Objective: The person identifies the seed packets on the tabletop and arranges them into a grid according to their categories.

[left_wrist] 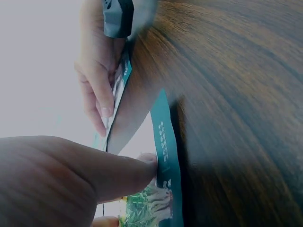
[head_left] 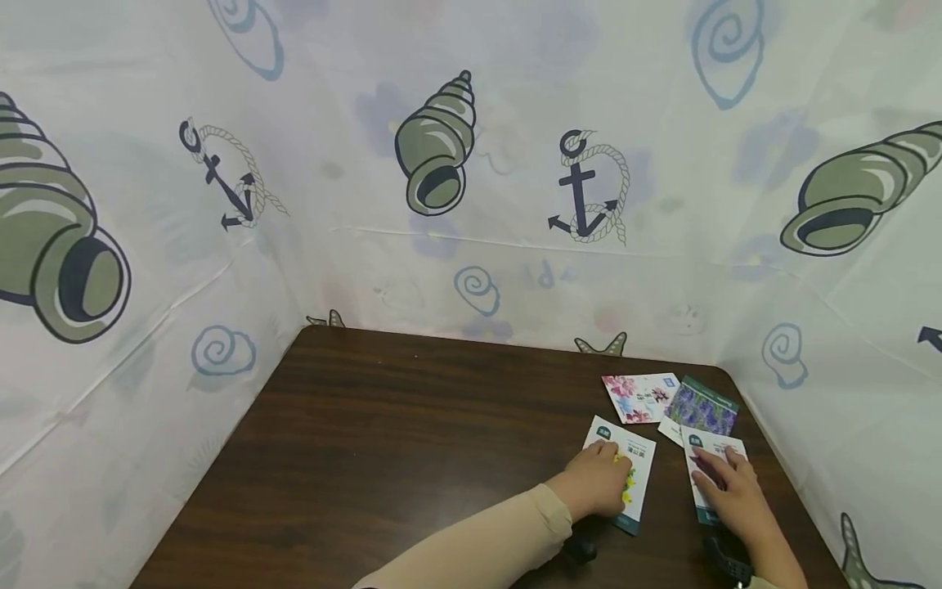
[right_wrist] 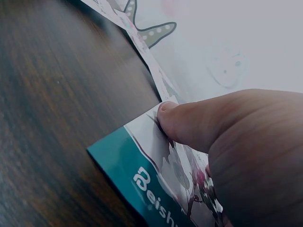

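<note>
In the head view my left hand [head_left: 599, 481] grips a white seed packet [head_left: 639, 454] with yellow flowers and a teal band. The left wrist view shows its thumb lying across this packet's [left_wrist: 165, 137] face beside the teal end. My right hand [head_left: 736, 495] rests on another white packet [head_left: 699, 499] with a teal end, fingers spread over its face. In the right wrist view the thumb touches the edge of that packet [right_wrist: 123, 149], printed with pink blossoms. Its far end overlaps a purple-flowered packet [head_left: 702, 407].
A pink-flowered packet [head_left: 636, 397] lies behind, beside the purple one. All sit on the right part of a dark wooden table [head_left: 412, 442]. A white patterned cloth [head_left: 515, 270] rises around the table's far and side edges.
</note>
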